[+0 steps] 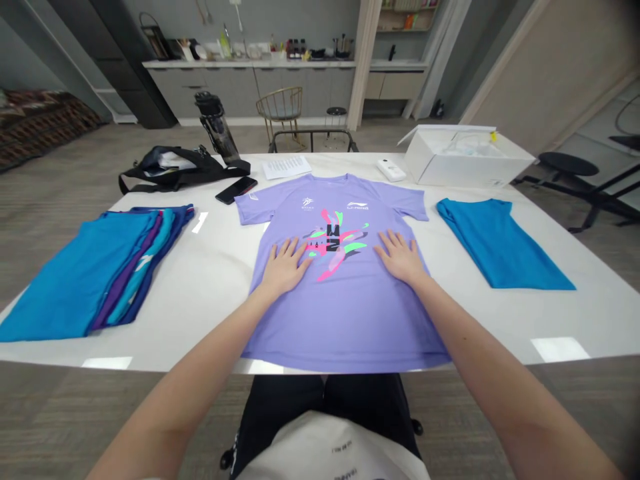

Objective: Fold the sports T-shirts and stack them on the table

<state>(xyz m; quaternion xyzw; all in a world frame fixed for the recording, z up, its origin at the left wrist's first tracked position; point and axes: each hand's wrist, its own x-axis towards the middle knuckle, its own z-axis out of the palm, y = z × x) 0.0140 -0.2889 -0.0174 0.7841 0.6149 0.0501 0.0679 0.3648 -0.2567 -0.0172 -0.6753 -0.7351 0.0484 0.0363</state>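
Observation:
A lavender T-shirt (pixel 340 313) with a bright pink, green and black print lies spread flat in front of me, collar away from me and hem at the table's near edge. My left hand (pixel 285 268) rests flat on its left side, fingers spread, beside the print. On the right side of the shirt, my right hand (pixel 400 257) also lies flat with fingers apart. Neither hand grips the fabric. To the right is a folded blue garment (pixel 505 247). A stack of folded clothes (pixel 75 273) in blue, purple, teal and navy sits at the left.
On the white table (pixel 210 287) are a black phone (pixel 237 190), a black bag (pixel 175 167), a dark bottle (pixel 217 127), a printed paper (pixel 287 167) and a small white device (pixel 391 170). An open white box (pixel 465 157) stands at the back right.

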